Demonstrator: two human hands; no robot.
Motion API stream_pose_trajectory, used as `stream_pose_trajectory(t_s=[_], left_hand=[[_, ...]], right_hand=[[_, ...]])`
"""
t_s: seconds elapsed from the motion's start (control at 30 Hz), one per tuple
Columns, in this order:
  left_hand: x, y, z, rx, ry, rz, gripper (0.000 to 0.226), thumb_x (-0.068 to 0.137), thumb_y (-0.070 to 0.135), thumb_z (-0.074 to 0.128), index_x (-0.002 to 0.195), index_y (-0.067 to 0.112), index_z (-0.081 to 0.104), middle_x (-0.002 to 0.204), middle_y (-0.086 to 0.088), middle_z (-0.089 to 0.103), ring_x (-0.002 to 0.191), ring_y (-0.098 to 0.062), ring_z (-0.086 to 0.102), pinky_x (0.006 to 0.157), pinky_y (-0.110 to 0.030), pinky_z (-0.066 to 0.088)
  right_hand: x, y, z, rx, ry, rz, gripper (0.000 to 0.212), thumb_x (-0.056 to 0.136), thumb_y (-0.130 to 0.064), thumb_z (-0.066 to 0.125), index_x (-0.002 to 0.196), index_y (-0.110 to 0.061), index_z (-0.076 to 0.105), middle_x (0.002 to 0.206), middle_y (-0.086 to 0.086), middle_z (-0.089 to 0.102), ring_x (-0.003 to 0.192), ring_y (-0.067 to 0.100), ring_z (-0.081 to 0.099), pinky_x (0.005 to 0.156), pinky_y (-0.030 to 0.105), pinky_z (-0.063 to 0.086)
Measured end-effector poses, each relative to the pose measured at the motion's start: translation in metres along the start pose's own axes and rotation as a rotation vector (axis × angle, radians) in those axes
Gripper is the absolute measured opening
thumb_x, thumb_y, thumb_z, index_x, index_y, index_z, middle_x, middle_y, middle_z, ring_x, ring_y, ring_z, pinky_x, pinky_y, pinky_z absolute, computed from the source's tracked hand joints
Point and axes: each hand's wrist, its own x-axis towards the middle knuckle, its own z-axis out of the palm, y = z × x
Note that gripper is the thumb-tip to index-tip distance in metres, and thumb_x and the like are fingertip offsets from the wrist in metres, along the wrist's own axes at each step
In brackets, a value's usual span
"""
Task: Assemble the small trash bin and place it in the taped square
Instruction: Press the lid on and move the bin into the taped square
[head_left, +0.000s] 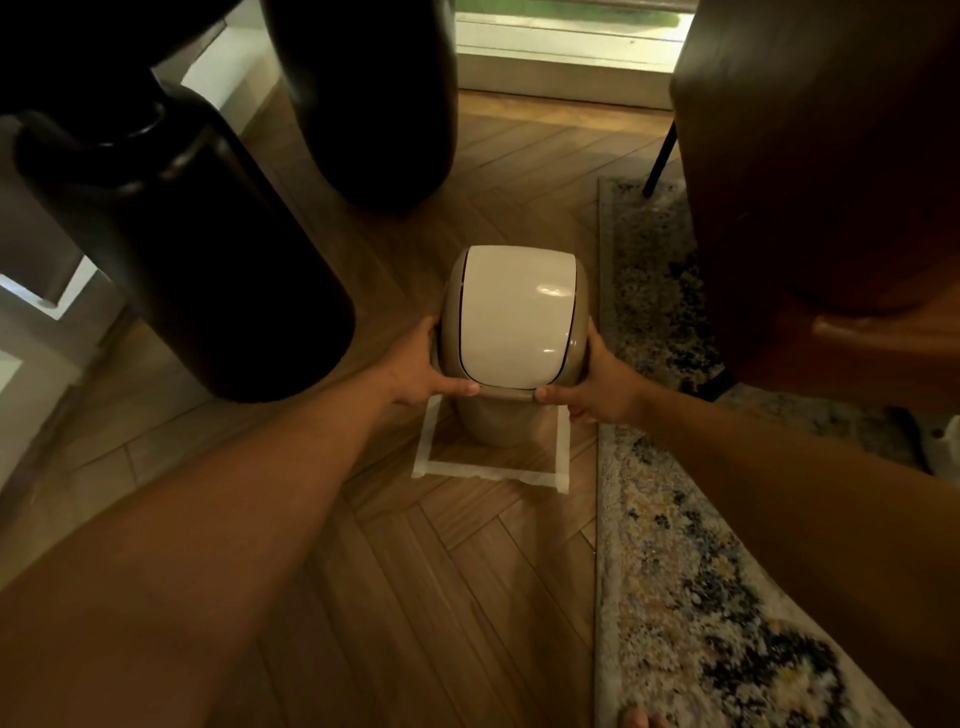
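Note:
The small trash bin (514, 322) has a beige body and a white swing lid fitted on top. It stands upright over the taped square (493, 470), a frame of white tape on the wooden floor; whether its base touches the floor is hidden. My left hand (428, 371) grips the bin's left rim, thumb on the near edge. On the opposite rim my right hand (597, 387) holds it the same way. The square's near and side strips show; its far side is hidden behind the bin.
A large dark vase (192, 260) stands close on the left, and another dark rounded object (363, 98) sits behind it. A patterned rug (675, 545) runs along the right, touching the tape's right side. A brown leather chair (831, 182) looms at right.

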Motion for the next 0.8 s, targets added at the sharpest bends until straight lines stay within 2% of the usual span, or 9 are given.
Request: stream_pose_trajectory(t_s=[0.13,0.2,0.3,0.4,0.47,0.53,0.63,0.7,0.8], left_hand=[[0.001,0.002,0.001,0.018,-0.012,-0.008,0.128,0.054,0.041,0.098,0.156,0.022,0.023,0.159,-0.004,0.038,0.144,-0.024,0.037,0.105,-0.032,0.036],[0.0,0.003,0.0,0.03,-0.006,0.003,0.127,0.054,0.04,0.098,0.155,0.021,0.024,0.159,-0.004,0.039,0.145,-0.023,0.037,0.108,-0.032,0.035],[-0.004,0.005,0.0,0.04,0.011,0.014,0.125,0.052,0.041,0.098,0.154,0.022,0.028,0.157,-0.003,0.041,0.144,-0.023,0.039,0.113,-0.041,0.038],[-0.009,0.008,0.0,0.106,0.053,0.028,0.122,0.051,0.048,0.097,0.152,0.023,0.033,0.154,-0.004,0.044,0.141,-0.024,0.042,0.112,-0.046,0.041],[-0.013,0.008,0.003,0.149,0.083,0.067,0.121,0.053,0.05,0.096,0.153,0.024,0.032,0.153,-0.004,0.042,0.141,-0.025,0.042,0.113,-0.048,0.041],[-0.019,0.008,0.007,0.137,0.115,0.123,0.121,0.056,0.045,0.095,0.154,0.023,0.029,0.155,-0.005,0.039,0.144,-0.025,0.037,0.115,-0.049,0.037],[-0.026,0.007,0.012,0.106,0.168,0.202,0.125,0.062,0.037,0.094,0.159,0.022,0.017,0.163,-0.002,0.028,0.15,-0.02,0.026,0.121,-0.044,0.027],[-0.029,0.006,0.014,0.132,0.178,0.227,0.129,0.068,0.037,0.092,0.161,0.026,0.004,0.168,0.001,0.014,0.153,-0.016,0.015,0.122,-0.037,0.019],[-0.03,0.008,0.016,0.169,0.166,0.248,0.129,0.074,0.038,0.087,0.16,0.029,-0.008,0.17,0.003,0.003,0.153,-0.014,0.006,0.12,-0.033,0.012]], right_hand=[[-0.001,0.001,-0.001,-0.009,0.009,-0.004,0.14,0.072,-0.024,0.093,0.158,-0.046,-0.015,0.144,0.003,0.049,0.101,0.029,0.071,0.061,0.043,0.063],[-0.001,0.002,-0.001,-0.028,0.023,-0.03,0.138,0.071,-0.025,0.094,0.16,-0.043,-0.011,0.148,-0.002,0.047,0.116,0.026,0.063,0.073,0.05,0.064],[-0.001,0.007,-0.001,-0.082,0.055,-0.086,0.136,0.069,-0.035,0.094,0.163,-0.034,-0.004,0.157,-0.001,0.041,0.142,0.022,0.042,0.111,0.052,0.043],[-0.001,0.012,0.003,-0.324,0.179,-0.05,0.132,0.068,-0.058,0.087,0.164,-0.029,0.001,0.168,0.014,0.016,0.154,0.034,0.014,0.121,0.055,0.024],[-0.006,0.014,0.011,-0.394,0.231,-0.077,0.128,0.071,-0.06,0.083,0.164,-0.025,0.002,0.17,0.014,0.0,0.155,0.033,-0.004,0.124,0.054,0.014],[-0.011,0.015,0.017,-0.259,0.222,-0.165,0.119,0.075,-0.047,0.086,0.163,-0.024,0.01,0.168,0.01,0.016,0.155,0.028,0.012,0.122,0.052,0.023],[-0.018,0.013,0.021,-0.119,0.229,-0.183,0.111,0.074,-0.036,0.09,0.157,-0.03,0.018,0.147,-0.008,0.051,0.133,0.012,0.05,0.109,0.045,0.047],[-0.02,0.011,0.021,-0.179,0.296,-0.233,0.116,0.071,-0.042,0.09,0.158,-0.031,0.014,0.151,-0.007,0.046,0.135,0.009,0.046,0.11,0.04,0.045],[-0.022,0.007,0.017,-0.29,0.347,-0.35,0.129,0.07,-0.044,0.09,0.161,-0.031,0.0,0.166,-0.006,0.021,0.146,0.005,0.026,0.114,0.032,0.031]])
